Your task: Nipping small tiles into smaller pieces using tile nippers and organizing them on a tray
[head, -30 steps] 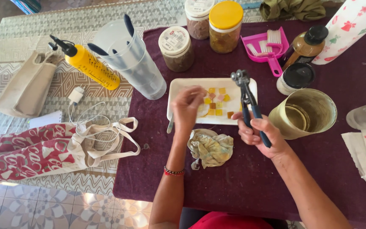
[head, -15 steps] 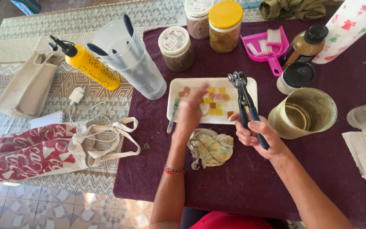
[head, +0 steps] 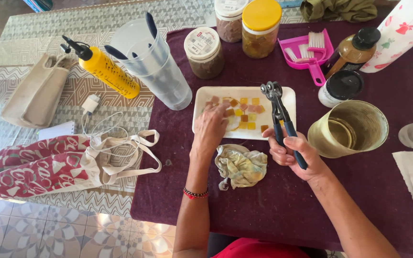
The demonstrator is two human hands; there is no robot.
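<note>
My left hand (head: 210, 128) rests palm down on the left part of a white rectangular tray (head: 283, 95), its fingers over small yellow, orange and pink cubes (head: 245, 112); whether it pinches one is hidden. My right hand (head: 295, 155) grips the dark blue handles of a metal can-opener-like tool (head: 278, 111), whose geared head points away over the tray's right side. A crumpled yellowish cloth (head: 241, 166) lies on the maroon tablecloth (head: 273, 210) between my forearms.
An olive metal cup (head: 349, 130) stands right of the tool. Behind the tray are jars (head: 205, 52), a yellow-lidded jar (head: 260, 28), a pink dustpan and brush (head: 307, 50), a brown bottle (head: 352, 50) and a clear pitcher (head: 154, 64). Left are a yellow bottle (head: 103, 70) and cloth bags (head: 48, 165).
My left hand has moved forward from above the cloth onto the tray's left side. The right hand and tool have stayed nearly in place.
</note>
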